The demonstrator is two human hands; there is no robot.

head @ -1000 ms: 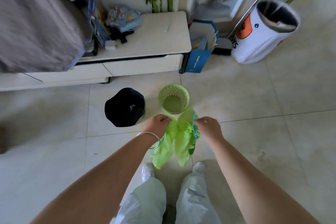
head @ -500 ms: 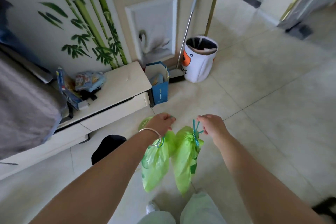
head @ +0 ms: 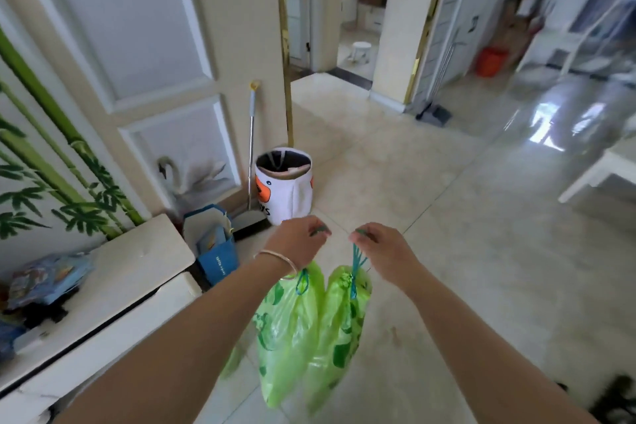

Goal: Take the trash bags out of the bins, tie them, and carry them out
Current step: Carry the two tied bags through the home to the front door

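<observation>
Two light green trash bags hang side by side in front of me, each closed at the top by a teal drawstring. My left hand (head: 298, 240), with a silver bangle on the wrist, is shut on the drawstring of the left trash bag (head: 287, 330). My right hand (head: 382, 249) is shut on the drawstring of the right trash bag (head: 339, 337). Both bags dangle clear of the tiled floor. The green bin and the black bin are out of view.
A white bin with an orange mark (head: 284, 189) stands ahead by the panelled door, a mop handle (head: 252, 144) leaning beside it. A blue paper bag (head: 216, 251) sits against the low white cabinet (head: 113, 289) on the left. A doorway (head: 330, 79) opens ahead; a white table leg (head: 592, 179) stands at the right.
My view has swung up and to the right, away from the green and black bins toward the doorway. Both hands have kept hold of the bags, now hanging lower in the picture.
</observation>
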